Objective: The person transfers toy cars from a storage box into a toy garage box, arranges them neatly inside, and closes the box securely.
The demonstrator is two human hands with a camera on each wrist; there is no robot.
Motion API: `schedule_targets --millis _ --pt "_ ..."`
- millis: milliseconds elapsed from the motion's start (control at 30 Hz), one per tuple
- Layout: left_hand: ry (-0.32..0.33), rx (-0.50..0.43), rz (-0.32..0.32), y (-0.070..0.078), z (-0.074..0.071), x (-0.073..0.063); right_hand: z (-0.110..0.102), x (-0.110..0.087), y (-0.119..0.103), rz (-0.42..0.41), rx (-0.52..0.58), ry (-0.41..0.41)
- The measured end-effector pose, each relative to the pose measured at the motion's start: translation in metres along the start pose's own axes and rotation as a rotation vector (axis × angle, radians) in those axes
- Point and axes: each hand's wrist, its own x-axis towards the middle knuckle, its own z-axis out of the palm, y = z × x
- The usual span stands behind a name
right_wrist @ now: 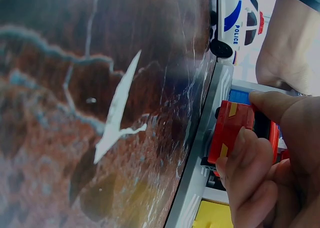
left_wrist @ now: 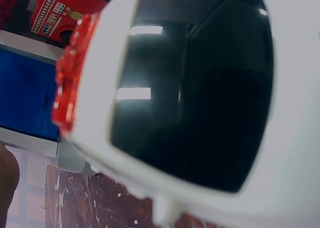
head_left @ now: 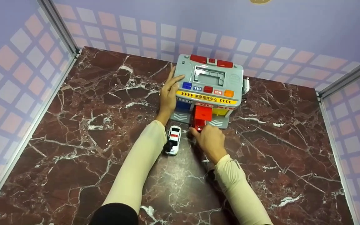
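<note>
A grey toy emergency station (head_left: 186, 68) with a carry handle on its roof stands on the marble-patterned surface. My left hand (head_left: 168, 95) rests against its left side, fingers stretched along the wall and onto the roof edge. In the middle bay, under a raised red door (head_left: 203, 113), sits a red toy fire truck (right_wrist: 232, 130). My right hand (head_left: 212, 140) pinches the truck's front end between thumb and fingers, with its rear inside the bay. Beside my left wrist is a white toy police car (head_left: 174, 140), which fills much of the left wrist view.
A blue door (left_wrist: 27, 95) closes the left bay and a yellow door (right_wrist: 214, 215) the right one. Grey ramps (head_left: 180, 117) with white arrows lie before the bays. A white part (head_left: 246, 86) sticks out from the station's right side. Tiled-pattern walls (head_left: 148, 31) enclose the surface.
</note>
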Motion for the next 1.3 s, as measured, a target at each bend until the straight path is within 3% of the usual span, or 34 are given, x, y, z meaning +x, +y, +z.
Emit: schedule_targets --millis 733,1033,1300 --pt "0.001 0.012 -0.031 0.002 0.002 0.001 -0.001 0.013 0.003 0.005 -0.005 -0.062" --pt "0.006 0.031 0.011 -0.035 -0.001 0.005 0.002 0.016 0.003 -0.034 -0.007 -0.030" --pt "0.004 0.022 -0.007 -0.039 -0.003 0.003 0.001 0.021 0.002 -0.067 -0.044 -0.072"
